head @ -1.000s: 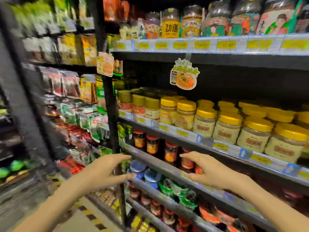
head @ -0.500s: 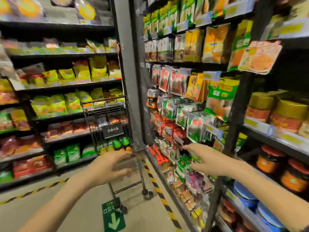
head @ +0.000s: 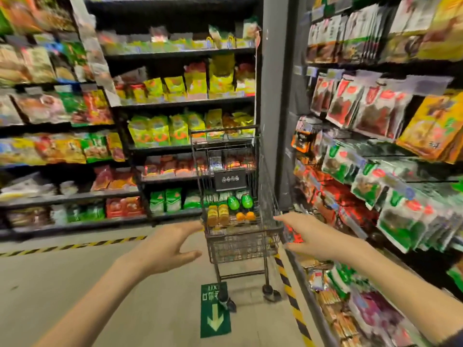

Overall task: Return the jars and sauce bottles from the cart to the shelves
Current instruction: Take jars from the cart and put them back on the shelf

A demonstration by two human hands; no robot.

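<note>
A dark wire shopping cart [head: 240, 244] stands in the aisle ahead of me. Its basket holds two yellow-lidded jars [head: 218, 214], two green-capped bottles [head: 240, 202] and two orange-capped items [head: 245, 216]. My left hand [head: 165, 246] is stretched out just left of the cart's basket, fingers relaxed and holding nothing. My right hand [head: 310, 234] reaches toward the basket's right rim, fingers extended, also holding nothing. Neither hand clearly touches the cart.
Shelves of snack bags [head: 175, 131] fill the wall behind the cart. Hanging packets [head: 375, 171] line the shelving on my right, close to my right arm. A grey pillar [head: 273, 96] rises beside the cart. A green arrow sign [head: 215, 311] and yellow-black tape [head: 290, 294] mark the floor.
My view has swung left from the jar shelves to the cart, which is now centred and nearer. Both hands have moved toward the cart's basket, still holding nothing.
</note>
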